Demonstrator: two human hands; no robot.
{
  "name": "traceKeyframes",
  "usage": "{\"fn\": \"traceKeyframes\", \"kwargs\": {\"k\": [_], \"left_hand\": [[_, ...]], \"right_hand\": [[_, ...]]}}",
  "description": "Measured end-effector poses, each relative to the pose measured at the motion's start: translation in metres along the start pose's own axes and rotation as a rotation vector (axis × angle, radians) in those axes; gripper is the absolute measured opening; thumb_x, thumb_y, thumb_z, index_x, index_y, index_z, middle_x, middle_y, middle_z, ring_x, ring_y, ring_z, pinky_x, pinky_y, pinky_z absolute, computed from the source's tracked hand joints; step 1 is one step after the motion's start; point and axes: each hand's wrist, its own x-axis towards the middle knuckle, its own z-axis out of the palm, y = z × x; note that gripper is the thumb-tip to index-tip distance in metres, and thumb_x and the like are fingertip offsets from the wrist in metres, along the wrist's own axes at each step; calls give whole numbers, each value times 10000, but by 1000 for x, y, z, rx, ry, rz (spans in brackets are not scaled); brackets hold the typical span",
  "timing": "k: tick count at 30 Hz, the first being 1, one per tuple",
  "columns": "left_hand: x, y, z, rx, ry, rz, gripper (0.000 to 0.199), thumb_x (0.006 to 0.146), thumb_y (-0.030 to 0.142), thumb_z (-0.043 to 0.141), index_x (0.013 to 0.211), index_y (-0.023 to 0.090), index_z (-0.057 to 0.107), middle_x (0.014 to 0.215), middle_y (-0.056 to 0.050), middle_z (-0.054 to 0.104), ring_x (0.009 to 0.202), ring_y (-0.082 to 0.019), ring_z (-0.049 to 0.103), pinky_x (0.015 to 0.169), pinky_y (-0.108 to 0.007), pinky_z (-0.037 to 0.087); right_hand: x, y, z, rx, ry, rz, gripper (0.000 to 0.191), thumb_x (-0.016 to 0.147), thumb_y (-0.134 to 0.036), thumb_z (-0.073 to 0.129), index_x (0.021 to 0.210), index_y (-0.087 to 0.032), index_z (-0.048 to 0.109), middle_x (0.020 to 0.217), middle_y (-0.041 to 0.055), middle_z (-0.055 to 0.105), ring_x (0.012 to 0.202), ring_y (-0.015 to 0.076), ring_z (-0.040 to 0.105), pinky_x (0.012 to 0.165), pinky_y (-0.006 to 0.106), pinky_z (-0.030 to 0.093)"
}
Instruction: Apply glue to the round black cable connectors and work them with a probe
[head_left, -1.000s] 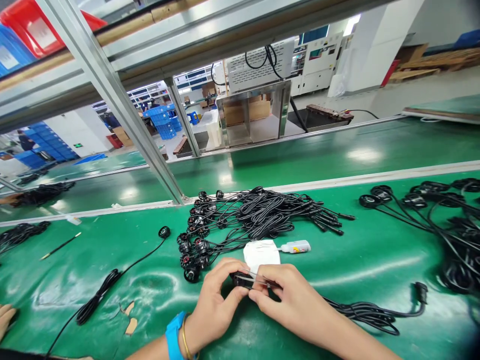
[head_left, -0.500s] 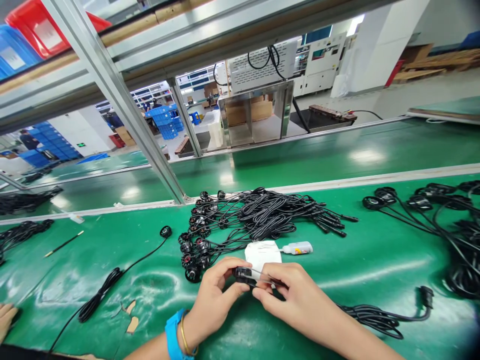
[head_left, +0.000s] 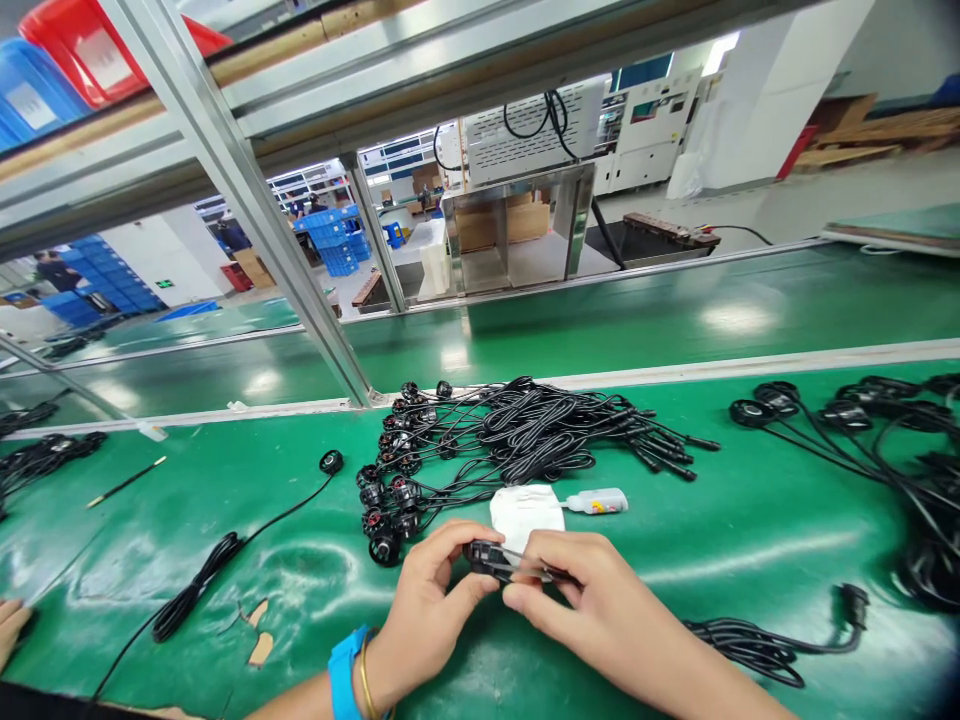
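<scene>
My left hand [head_left: 439, 590], with a blue band at the wrist, pinches a small black round cable head [head_left: 486, 556] between thumb and fingers. My right hand [head_left: 581, 590] grips thin metal tweezers [head_left: 523, 562], their tips against the cable head. The fingers partly hide the tweezers. Just behind both hands lies a folded white cloth [head_left: 525, 507], with a clear squeeze bottle [head_left: 598, 501] on its side touching it. A coiled black cable [head_left: 750, 640] with a connector lies by my right forearm; whether it joins the held head is hidden.
A heap of black cables [head_left: 532, 425] with round heads lies beyond my hands. More cables [head_left: 892, 430] are at the right. One bundled cable [head_left: 196, 590] and a thin black stick [head_left: 126, 482] lie left. Another person's hand [head_left: 10, 625] is at the left edge. A metal post [head_left: 247, 200] rises behind.
The view has shifted slightly. Both hands keep their hold, with the tweezers still at the cable head, which looks a little more tilted.
</scene>
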Motion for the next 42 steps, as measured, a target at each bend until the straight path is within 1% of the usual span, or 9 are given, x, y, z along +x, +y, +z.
{"fn": "traceKeyframes", "kwargs": {"k": [6,9,12,16,21,25,33,38,42], "left_hand": [[5,2,0,-15,-42,-177,244,831,193,700,1075,199,700,1043,-53,683,995,-210,618,897,-306,477],[6,2,0,-63,-57,-255,251,821,228,716,1068,188,695,1055,-58,692,988,-207,624,898,-306,488],[6,2,0,-111,-63,-283,273,812,285,738,1056,173,691,1057,-68,697,1004,-212,631,914,-310,495],[4,1,2,-78,-36,-283,275,816,314,736,1044,165,694,1013,-66,704,952,-203,644,864,-297,518],[-2,1,7,-53,24,-284,363,807,285,739,1147,167,689,1080,-93,729,952,-226,675,877,-328,541],[-4,-1,8,-186,-14,-311,493,756,267,799,1224,181,670,1123,-104,727,1026,-261,676,920,-364,542],[-4,0,7,-270,-50,-386,457,753,302,806,1178,177,694,1069,-95,722,960,-231,671,872,-337,544],[-3,3,6,-303,-61,-368,467,774,347,786,1193,166,687,1024,-83,666,840,-176,639,768,-293,545],[-2,5,5,-321,-46,-318,370,807,291,759,1156,184,702,1096,-82,619,994,-209,630,893,-324,525]], "right_hand": [[-3,36,-68,-451,377,240,404,952,-550,422,856,-245,669,795,31,686,660,185,589,569,282,387],[-13,72,-101,-758,388,439,421,913,-574,451,878,-239,704,801,82,713,670,260,629,507,316,365],[-18,91,-113,-919,370,411,366,879,-480,489,893,-199,723,902,143,713,829,349,640,631,415,447],[-10,65,-88,-634,314,172,301,912,-451,506,882,-218,693,946,90,709,885,268,643,769,388,487],[-6,28,-17,-186,51,-91,234,882,-345,661,1094,-247,648,944,23,719,799,171,665,722,264,518],[-9,34,19,-167,120,-240,148,982,-240,500,993,-224,647,861,25,691,723,150,646,680,255,492],[-9,32,20,-121,189,-175,90,969,-270,541,969,-230,622,745,-5,632,567,126,548,541,231,447],[-8,30,20,-166,195,-245,124,967,-229,535,875,-223,618,672,-14,582,536,117,523,515,229,417],[-9,29,26,-239,238,-371,78,935,-172,565,886,-211,611,658,-13,584,538,114,543,521,223,427]]}}
